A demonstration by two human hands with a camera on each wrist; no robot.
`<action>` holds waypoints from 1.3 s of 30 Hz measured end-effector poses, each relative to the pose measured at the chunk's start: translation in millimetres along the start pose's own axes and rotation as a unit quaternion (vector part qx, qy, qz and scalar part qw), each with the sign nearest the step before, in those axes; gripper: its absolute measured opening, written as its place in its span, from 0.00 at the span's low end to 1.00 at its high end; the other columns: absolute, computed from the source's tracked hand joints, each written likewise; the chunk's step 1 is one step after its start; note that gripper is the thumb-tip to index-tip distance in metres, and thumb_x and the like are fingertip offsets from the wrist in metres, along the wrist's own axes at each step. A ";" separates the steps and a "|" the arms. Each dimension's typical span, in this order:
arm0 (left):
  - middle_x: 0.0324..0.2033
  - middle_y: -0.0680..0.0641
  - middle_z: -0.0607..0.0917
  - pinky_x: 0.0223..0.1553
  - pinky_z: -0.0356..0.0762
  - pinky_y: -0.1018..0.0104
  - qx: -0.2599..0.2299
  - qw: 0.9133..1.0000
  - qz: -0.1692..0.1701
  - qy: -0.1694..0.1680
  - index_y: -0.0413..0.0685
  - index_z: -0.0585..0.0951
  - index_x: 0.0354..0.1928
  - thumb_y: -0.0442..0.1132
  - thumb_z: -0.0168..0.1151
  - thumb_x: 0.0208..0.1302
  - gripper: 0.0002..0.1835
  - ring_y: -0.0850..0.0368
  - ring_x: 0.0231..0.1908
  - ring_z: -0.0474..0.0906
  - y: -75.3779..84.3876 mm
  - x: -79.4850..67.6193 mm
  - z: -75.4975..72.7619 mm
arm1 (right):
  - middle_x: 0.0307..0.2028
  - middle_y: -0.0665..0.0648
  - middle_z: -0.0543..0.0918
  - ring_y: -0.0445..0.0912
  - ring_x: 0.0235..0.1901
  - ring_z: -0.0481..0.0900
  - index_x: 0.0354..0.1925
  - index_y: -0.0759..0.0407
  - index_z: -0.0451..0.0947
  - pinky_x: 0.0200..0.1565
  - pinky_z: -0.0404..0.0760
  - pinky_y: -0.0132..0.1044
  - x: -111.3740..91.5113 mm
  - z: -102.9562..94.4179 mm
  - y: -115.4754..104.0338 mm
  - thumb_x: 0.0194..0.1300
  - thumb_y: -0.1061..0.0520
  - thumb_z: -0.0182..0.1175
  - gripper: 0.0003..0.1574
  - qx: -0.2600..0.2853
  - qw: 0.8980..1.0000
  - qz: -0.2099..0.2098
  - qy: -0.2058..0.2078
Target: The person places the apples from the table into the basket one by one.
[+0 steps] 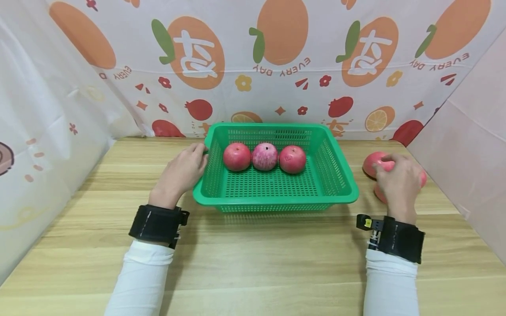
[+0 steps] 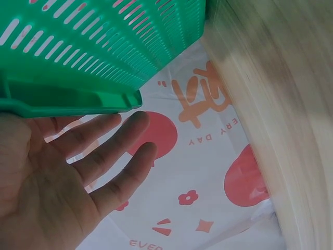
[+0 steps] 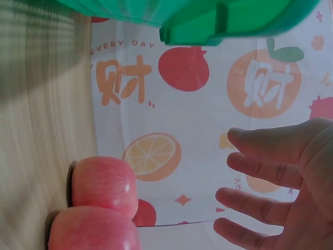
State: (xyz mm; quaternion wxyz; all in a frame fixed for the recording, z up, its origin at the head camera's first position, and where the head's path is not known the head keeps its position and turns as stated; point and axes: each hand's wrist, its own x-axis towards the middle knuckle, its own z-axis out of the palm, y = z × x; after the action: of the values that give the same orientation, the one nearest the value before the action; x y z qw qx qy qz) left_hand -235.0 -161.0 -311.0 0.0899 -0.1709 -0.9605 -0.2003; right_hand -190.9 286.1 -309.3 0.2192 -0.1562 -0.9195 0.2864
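A green plastic basket [image 1: 276, 201] holds a row of three round fruits: a red apple [image 1: 237, 157], a purple-pink streaked fruit [image 1: 265, 156] and another red apple [image 1: 292, 159]. At the basket's left rim is my left hand [image 1: 182, 169]; in the left wrist view its fingers [image 2: 112, 140] extend loosely below the rim, and the thumb is hidden. On the right, my right hand [image 1: 399, 182] hovers over a group of pink-red apples [image 1: 371, 163], partly covering them. Seen from the right wrist, its fingers [image 3: 255, 205] are spread, apart from the two apples [image 3: 104, 183] visible there.
The wooden table [image 1: 269, 263] carries the basket and the loose apples. A white fruit-print sheet [image 1: 237, 96] hangs behind the table, with pale sheets [image 1: 51, 131] along both sides.
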 end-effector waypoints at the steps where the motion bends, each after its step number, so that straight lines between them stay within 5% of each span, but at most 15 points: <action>1: 0.49 0.34 0.77 0.51 0.77 0.37 0.001 1.000 0.001 0.001 0.31 0.74 0.57 0.35 0.48 0.79 0.15 0.38 0.46 0.76 0.4 -0.2 -0.3 | 0.58 0.76 0.75 0.70 0.64 0.63 0.57 0.74 0.77 0.65 0.56 0.67 0.2 0.2 1.2 0.71 0.59 0.58 0.23 0.002 1.000 0.001 0.003; 28: 0.51 0.33 0.76 0.54 0.77 0.38 -0.003 1.000 0.003 -0.003 0.29 0.72 0.60 0.35 0.47 0.79 0.17 0.38 0.47 0.76 -0.6 -0.8 0.1 | 0.59 0.77 0.74 0.69 0.63 0.61 0.63 0.72 0.74 0.60 0.60 0.65 5.4 2.0 17.0 0.72 0.56 0.58 0.28 -0.018 0.997 0.075 -0.004; 39: 0.51 0.33 0.76 0.54 0.77 0.38 0.002 1.000 0.005 0.001 0.29 0.72 0.60 0.35 0.49 0.79 0.17 0.38 0.47 0.76 -1.8 -0.1 0.9 | 0.66 0.78 0.65 0.72 0.69 0.53 0.68 0.71 0.69 0.60 0.56 0.75 2.7 2.3 19.8 0.71 0.54 0.60 0.34 -0.011 0.994 0.110 -0.026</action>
State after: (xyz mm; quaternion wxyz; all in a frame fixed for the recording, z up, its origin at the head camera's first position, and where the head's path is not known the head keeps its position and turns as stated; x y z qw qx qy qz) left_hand -235.6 -162.3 -312.4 0.0924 -0.1751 -0.9599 -0.1984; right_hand -191.2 301.7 -322.0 0.1610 -0.2516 -0.9051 0.3026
